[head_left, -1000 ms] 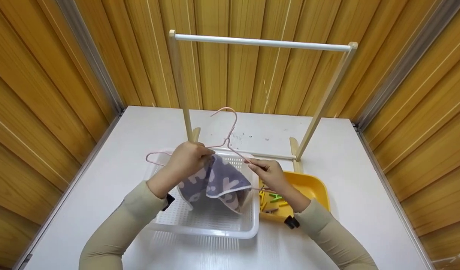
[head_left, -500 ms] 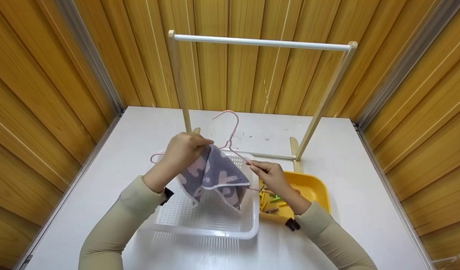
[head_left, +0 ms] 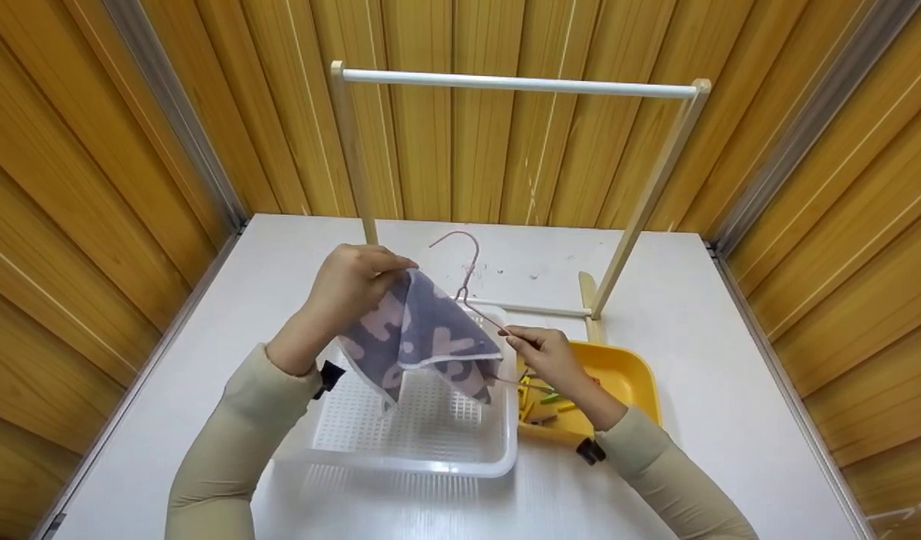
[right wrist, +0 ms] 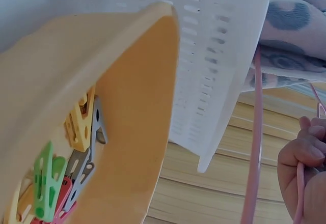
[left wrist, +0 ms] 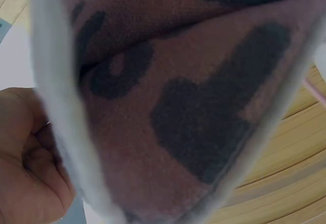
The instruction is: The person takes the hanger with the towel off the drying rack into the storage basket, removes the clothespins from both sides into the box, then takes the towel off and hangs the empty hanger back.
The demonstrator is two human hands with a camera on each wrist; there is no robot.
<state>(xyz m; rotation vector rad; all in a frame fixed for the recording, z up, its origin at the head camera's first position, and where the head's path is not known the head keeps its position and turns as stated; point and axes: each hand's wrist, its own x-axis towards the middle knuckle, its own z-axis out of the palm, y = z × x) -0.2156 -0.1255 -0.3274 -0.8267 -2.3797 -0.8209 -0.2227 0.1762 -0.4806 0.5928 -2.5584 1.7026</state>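
Observation:
Between my hands is a purple-grey and pink patterned cloth (head_left: 449,322) with white edging, hanging in folds above the white basket. My left hand (head_left: 344,289) pinches its upper edge; the cloth fills most of the left wrist view. With thumb and fingers, my right hand (head_left: 547,360) grips the right shoulder of a pink wire hanger (head_left: 476,259), whose hook points up. The hanger's lower bar (right wrist: 254,147) runs into the folds of the cloth in the right wrist view. The hanger's left end is hidden behind my left hand and the cloth.
A white perforated basket (head_left: 400,463) stands below the cloth. To its right is a yellow bin (head_left: 625,375) holding several clothespins (right wrist: 48,183). Behind them stands a wooden rack with a white rail (head_left: 520,82). Wood-pattern walls surround the white table (head_left: 700,360).
My left hand has moved up and left, lifting the upper edge of the cloth. The hanger has shifted slightly down and right, and its left end has gone out of sight.

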